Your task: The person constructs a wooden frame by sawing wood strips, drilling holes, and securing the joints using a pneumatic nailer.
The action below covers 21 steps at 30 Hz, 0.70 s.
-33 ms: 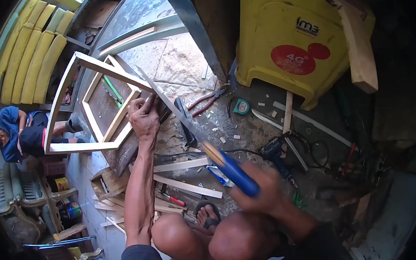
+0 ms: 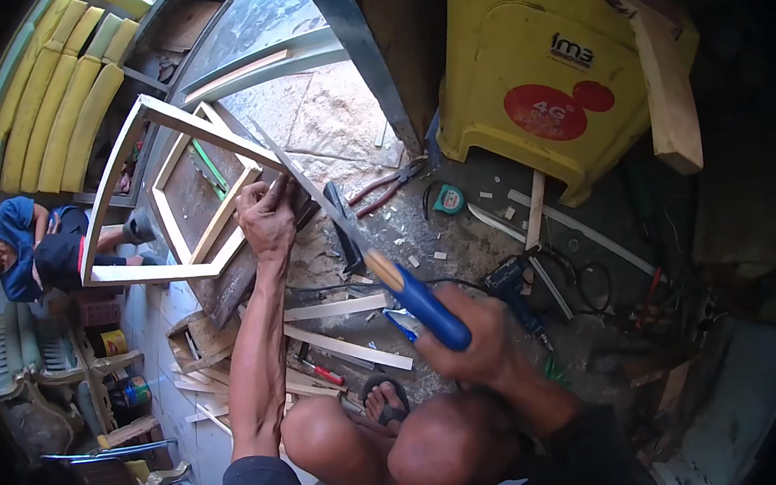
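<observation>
My left hand (image 2: 266, 223) is closed on the corner of a pale wooden frame (image 2: 149, 274) that stands tilted up over a dark board (image 2: 244, 286). Lighter wooden strips (image 2: 222, 221) form another outline on that board, with a green strip (image 2: 209, 169) inside it. My right hand (image 2: 475, 334) grips the blue handle of a handsaw (image 2: 425, 308). Its long blade runs away from me to the wood's end just beside my left fingers. Whether the teeth touch the wood I cannot tell.
Pliers (image 2: 390, 188), a tape measure (image 2: 448, 198) and a power drill (image 2: 512, 292) lie on the floor. Wood strips (image 2: 346, 346) and a red-handled tool (image 2: 328, 375) lie near my foot. A yellow plastic stool (image 2: 520, 68) stands far right. Another person (image 2: 28, 248) sits at left.
My right hand and the saw have moved a little forward and left, along the blade. My left hand and the wooden frame have stayed nearly in place.
</observation>
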{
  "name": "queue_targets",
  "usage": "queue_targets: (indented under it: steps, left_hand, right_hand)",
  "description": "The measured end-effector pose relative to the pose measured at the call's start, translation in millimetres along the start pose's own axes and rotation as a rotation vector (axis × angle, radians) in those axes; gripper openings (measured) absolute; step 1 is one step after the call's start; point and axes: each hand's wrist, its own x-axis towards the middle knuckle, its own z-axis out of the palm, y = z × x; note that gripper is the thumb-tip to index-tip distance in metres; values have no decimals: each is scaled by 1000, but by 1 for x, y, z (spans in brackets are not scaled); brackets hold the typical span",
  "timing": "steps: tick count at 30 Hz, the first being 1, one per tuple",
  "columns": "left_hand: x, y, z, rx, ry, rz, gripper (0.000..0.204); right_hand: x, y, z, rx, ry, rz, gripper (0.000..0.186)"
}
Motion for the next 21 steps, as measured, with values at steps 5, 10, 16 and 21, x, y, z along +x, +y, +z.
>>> queue_targets:
  steps: [5, 10, 16, 21]
  left_hand:
    - [6, -7, -18, 73, 56, 159, 13]
    - [6, -54, -3, -15, -53, 210, 20]
    - [4, -32, -8, 106, 51, 162, 9]
    - [8, -53, 3, -105, -43, 190, 17]
  right_hand:
    - [-31, -9, -9, -124, 25, -260, 28]
    - [25, -3, 30, 131, -23, 12, 27]
    - [-40, -5, -10, 63, 30, -122, 29]
    - [17, -6, 23, 81, 25, -16, 32]
